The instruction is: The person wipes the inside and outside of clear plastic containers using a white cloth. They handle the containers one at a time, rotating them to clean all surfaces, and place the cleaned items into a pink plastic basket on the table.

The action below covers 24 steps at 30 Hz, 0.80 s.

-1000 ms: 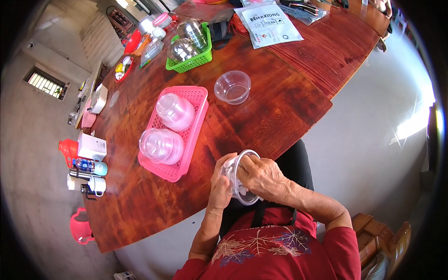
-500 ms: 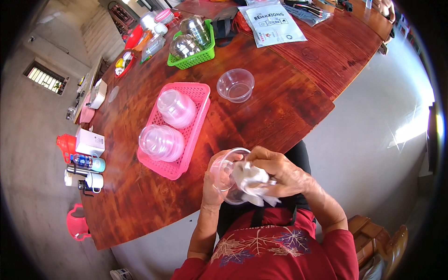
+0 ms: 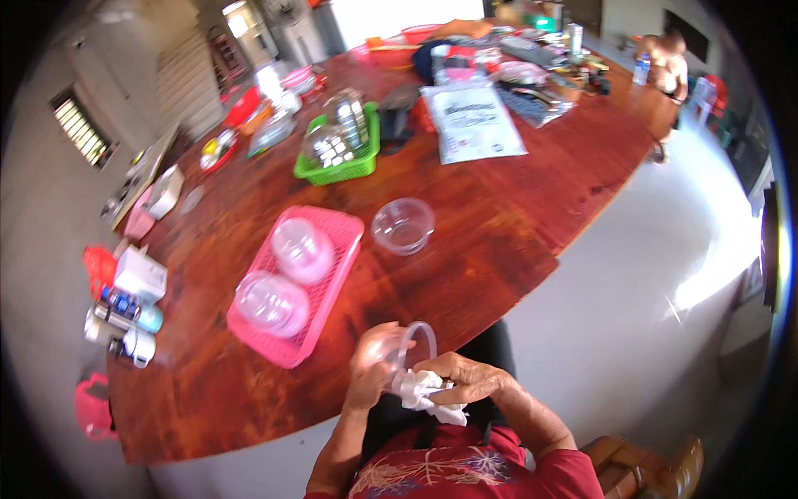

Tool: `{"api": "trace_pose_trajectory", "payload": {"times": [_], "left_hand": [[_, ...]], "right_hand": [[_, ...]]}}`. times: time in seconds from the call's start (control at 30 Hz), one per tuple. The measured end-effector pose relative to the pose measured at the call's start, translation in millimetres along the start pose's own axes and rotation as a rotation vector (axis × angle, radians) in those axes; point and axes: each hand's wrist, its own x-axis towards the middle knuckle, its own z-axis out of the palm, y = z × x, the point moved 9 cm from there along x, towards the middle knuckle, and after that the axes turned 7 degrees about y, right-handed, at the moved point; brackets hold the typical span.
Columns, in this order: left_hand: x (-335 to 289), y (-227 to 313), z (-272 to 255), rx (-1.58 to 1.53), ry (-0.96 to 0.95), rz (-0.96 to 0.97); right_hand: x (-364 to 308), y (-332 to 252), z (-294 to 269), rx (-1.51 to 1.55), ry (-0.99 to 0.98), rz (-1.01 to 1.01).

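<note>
My left hand [image 3: 371,366] is closed round the side of a clear plastic bowl [image 3: 421,341], tilted on its side near the table's front edge. In my right hand [image 3: 467,379] is a crumpled white cloth [image 3: 422,391], pressed at the bowl's lower rim. Ahead of my hands, to the left, a pink perforated basket [image 3: 328,287] holds two upturned stacks of clear bowls, the far stack [image 3: 302,249] and the near stack [image 3: 273,304]. Another clear bowl [image 3: 403,226] stands upright alone on the table, right of the basket.
A green basket [image 3: 337,172] with shiny clear items stands farther back. Beside it lies a white printed packet [image 3: 474,125]. Cups, bottles and a white box [image 3: 140,274] line the left edge. A person [image 3: 665,66] is at the far right, and a wooden chair [image 3: 640,470] is behind me at right.
The view has tipped upward, so the table's far end shows more. The cloth has shifted from inside the bowl to its lower rim, and the bowl has turned more edge-on.
</note>
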Motion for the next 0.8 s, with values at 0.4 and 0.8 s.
{"api": "trace_pose_trajectory", "payload": {"times": [0.4, 0.8], "left_hand": [[11, -24, 3, -0.556, 0.453, -0.106], [43, -27, 23, -0.718, 0.347, -0.044]], "right_hand": [[-31, -22, -31, -0.603, 0.953, -0.283], [-6, 50, -55, 0.038, 1.217, -0.129]]}}
